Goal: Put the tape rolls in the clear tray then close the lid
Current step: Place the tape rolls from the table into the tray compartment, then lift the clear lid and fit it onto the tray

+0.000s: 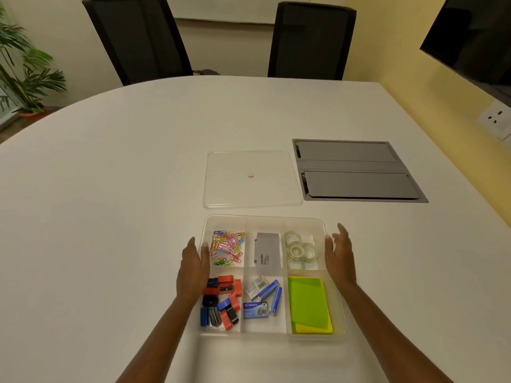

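A clear tray (265,220) with six compartments sits on the white table in front of me. Several clear tape rolls (300,248) lie in its far right compartment. The clear flat lid (229,186) lies on the table just beyond the tray, apart from it. My left hand (193,268) rests flat against the tray's left side, fingers extended. My right hand (340,254) is beside the tray's right side, fingers spread, holding nothing.
Other compartments hold coloured paper clips (227,247), a grey box (266,252), sharpeners (221,302), staple boxes (262,298) and green and yellow sticky notes (308,306). A grey cable hatch (356,170) sits at the right. Two black chairs (138,37) stand beyond the table.
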A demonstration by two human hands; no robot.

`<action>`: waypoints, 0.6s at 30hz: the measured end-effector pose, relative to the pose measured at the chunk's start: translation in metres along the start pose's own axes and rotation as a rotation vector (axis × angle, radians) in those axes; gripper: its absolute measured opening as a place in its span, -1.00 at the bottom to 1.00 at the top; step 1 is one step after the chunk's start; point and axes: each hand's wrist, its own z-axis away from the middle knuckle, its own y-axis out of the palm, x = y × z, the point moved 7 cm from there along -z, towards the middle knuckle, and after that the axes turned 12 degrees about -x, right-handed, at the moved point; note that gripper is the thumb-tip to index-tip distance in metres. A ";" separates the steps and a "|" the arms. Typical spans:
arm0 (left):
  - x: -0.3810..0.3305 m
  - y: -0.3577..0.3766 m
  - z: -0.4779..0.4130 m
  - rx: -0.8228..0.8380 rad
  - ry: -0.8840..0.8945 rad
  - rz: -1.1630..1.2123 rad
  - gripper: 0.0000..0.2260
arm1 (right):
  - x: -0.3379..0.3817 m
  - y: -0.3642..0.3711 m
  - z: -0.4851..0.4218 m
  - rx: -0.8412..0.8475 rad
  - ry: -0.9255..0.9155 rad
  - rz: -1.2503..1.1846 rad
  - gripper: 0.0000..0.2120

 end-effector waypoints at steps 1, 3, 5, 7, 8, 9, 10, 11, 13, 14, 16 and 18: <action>-0.002 -0.001 -0.011 -0.004 -0.021 0.030 -0.55 | 0.009 0.002 -0.011 -0.011 -0.027 0.009 -0.60; -0.005 -0.001 -0.032 -0.016 -0.069 0.064 -0.56 | 0.024 0.013 -0.032 0.018 -0.058 0.043 -0.64; -0.009 0.001 -0.052 -0.017 -0.105 0.084 -0.57 | 0.032 0.029 -0.053 0.079 -0.057 0.075 -0.66; -0.016 0.006 -0.068 -0.008 -0.115 0.101 -0.57 | 0.035 0.048 -0.070 0.158 -0.030 0.106 -0.66; -0.020 0.009 -0.076 0.001 -0.111 0.109 -0.57 | 0.036 0.058 -0.078 0.192 -0.014 0.122 -0.66; -0.024 0.013 -0.082 0.013 -0.106 0.116 -0.58 | 0.035 0.066 -0.084 0.220 0.001 0.136 -0.66; -0.028 0.017 -0.088 0.027 -0.104 0.122 -0.58 | 0.035 0.074 -0.089 0.244 0.019 0.143 -0.65; -0.032 0.022 -0.094 0.042 -0.103 0.131 -0.58 | 0.035 0.081 -0.094 0.269 0.044 0.144 -0.65; -0.038 0.031 -0.106 0.071 -0.109 0.166 -0.58 | 0.032 0.097 -0.102 0.323 0.097 0.126 -0.70; -0.040 0.035 -0.112 0.078 -0.124 0.187 -0.57 | 0.031 0.104 -0.105 0.350 0.119 0.123 -0.78; -0.039 0.040 -0.124 0.078 -0.172 0.228 -0.57 | 0.032 0.116 -0.109 0.402 0.148 0.115 -0.82; -0.037 0.045 -0.136 0.084 -0.229 0.292 -0.56 | 0.031 0.126 -0.114 0.433 0.173 0.115 -0.67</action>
